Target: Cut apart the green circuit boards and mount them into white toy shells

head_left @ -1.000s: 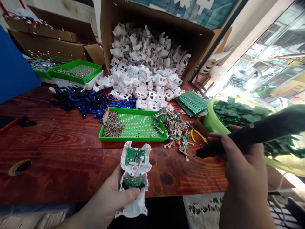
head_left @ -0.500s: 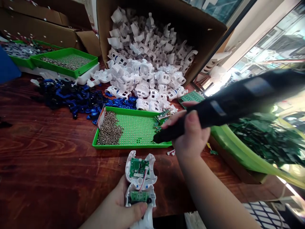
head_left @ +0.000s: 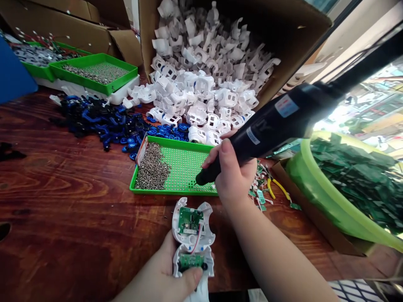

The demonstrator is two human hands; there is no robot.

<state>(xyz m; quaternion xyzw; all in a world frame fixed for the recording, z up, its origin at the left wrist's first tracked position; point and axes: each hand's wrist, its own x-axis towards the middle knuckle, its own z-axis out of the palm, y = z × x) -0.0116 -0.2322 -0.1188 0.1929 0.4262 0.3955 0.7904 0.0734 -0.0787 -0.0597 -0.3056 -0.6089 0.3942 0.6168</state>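
Note:
My left hand (head_left: 176,268) is closed around a white plastic housing (head_left: 206,241), its open side facing up near the table's front edge. Inside it sit two green circuit boards, an upper board (head_left: 190,220) and a lower board (head_left: 190,261), with a thin red and white cable between them. My right hand (head_left: 234,176) grips a black electric screwdriver (head_left: 261,130), tilted with its tip down. That tip is over the green perforated screw tray (head_left: 176,192); whether it touches a screw, I cannot tell. Loose screws (head_left: 151,170) are heaped at the tray's left end.
White shells (head_left: 201,92) spill from a cardboard box (head_left: 302,37) behind the tray. Blue and black parts (head_left: 110,121) lie to the left. Yellow-handled pliers (head_left: 280,188) and small boards are at right, beside a yellow-green basin (head_left: 330,205) of green boards. Another green tray (head_left: 108,89) stands at back left.
The screwdriver has swung steeper, and its tip has shifted slightly left over the tray, near the dark holes. The view has turned somewhat to the left. My left hand still holds the housing.

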